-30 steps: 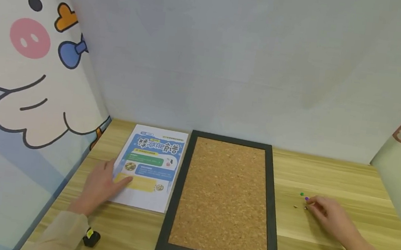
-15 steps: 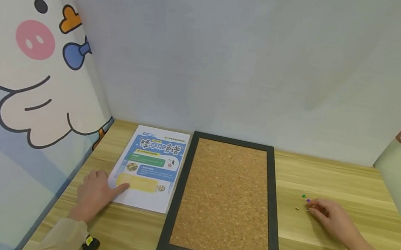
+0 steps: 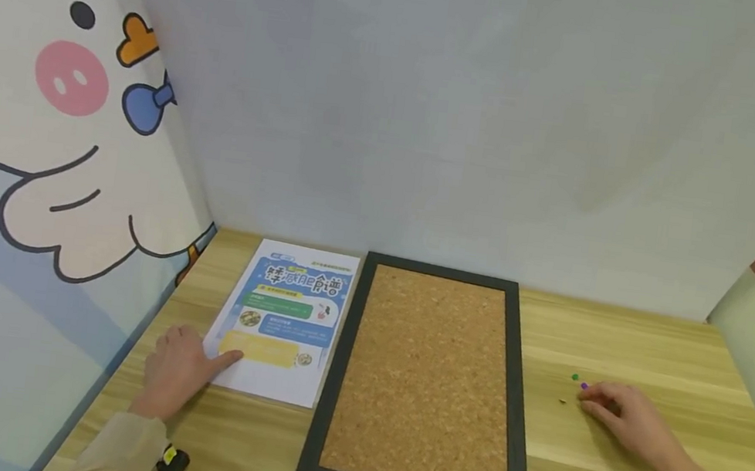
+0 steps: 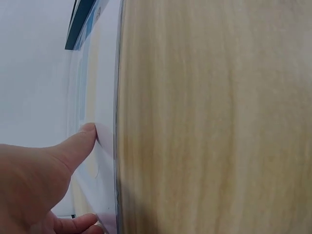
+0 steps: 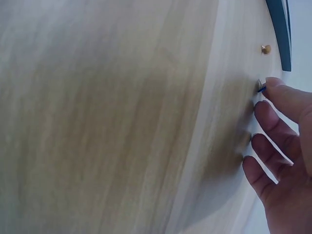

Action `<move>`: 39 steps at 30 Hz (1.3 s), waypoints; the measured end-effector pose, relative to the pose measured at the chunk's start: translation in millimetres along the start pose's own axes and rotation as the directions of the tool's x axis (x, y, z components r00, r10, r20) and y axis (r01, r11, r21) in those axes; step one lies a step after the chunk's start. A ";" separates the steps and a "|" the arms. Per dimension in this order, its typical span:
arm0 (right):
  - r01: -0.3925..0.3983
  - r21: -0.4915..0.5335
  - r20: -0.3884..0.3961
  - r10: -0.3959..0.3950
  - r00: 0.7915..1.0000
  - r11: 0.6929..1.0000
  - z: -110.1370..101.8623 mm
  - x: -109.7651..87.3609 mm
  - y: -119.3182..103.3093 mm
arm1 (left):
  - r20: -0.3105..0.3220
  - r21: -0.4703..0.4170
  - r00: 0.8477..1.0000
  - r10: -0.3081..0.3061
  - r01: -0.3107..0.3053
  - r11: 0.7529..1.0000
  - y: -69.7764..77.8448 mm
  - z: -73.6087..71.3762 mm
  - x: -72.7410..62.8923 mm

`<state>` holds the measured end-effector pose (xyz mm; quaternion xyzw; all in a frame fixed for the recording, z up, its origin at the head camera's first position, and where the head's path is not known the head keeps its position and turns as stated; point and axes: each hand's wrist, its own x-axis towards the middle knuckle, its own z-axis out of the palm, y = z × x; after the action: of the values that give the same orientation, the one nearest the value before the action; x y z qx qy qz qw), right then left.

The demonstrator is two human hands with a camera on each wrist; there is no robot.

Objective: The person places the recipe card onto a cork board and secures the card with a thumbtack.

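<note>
A printed sheet with blue, green and yellow panels (image 3: 285,310) lies flat on the left of the table. My left hand (image 3: 176,372) is at its lower left corner, thumb (image 4: 80,144) resting on the sheet and fingers beside its left edge. On the right, my right hand (image 3: 635,428) reaches down to the table. Its thumb and index fingertip pinch a small thumbtack with a blue edge (image 5: 262,88), mostly hidden in the head view. Around those fingertips lie a purple tack (image 3: 584,386), a green tack (image 3: 575,377) and a gold tack (image 5: 265,49).
A cork board (image 3: 426,389) in a black frame (image 3: 519,407) lies between the hands, close beside the sheet. The wooden table (image 3: 618,333) backs onto a pale wall (image 3: 467,121). A cartoon-printed panel (image 3: 76,178) stands along the left side.
My left fingers have drawn back off the sheet to its left edge. The silver tack near my right fingertips is now hidden by them. The head view has shifted slightly.
</note>
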<state>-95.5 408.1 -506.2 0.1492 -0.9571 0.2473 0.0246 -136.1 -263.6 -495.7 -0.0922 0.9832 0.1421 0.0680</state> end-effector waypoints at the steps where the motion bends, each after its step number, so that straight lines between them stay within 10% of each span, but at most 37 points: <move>1: -0.004 0.005 0.004 0.004 1.000 1.000 0.7 -0.2 0.3 | 0.009 -0.006 1.000 -0.008 0.008 1.000 -0.1 -0.6 -0.3; 11: -0.015 0.067 0.014 0.014 1.000 0.998 4.4 -3.6 -1.9 | 0.108 -0.190 0.994 -0.035 0.055 0.980 -14.7 -1.7 1.3; 39: -0.119 0.072 0.066 0.114 0.991 0.990 1.7 1.4 -3.3 | 0.044 -0.499 0.999 0.022 0.003 0.867 -42.3 -9.3 19.2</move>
<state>-95.8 404.1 -506.0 0.1015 -0.9544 0.2796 -0.0251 -147.4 -309.3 -501.2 -0.0983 0.9117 0.3937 0.0647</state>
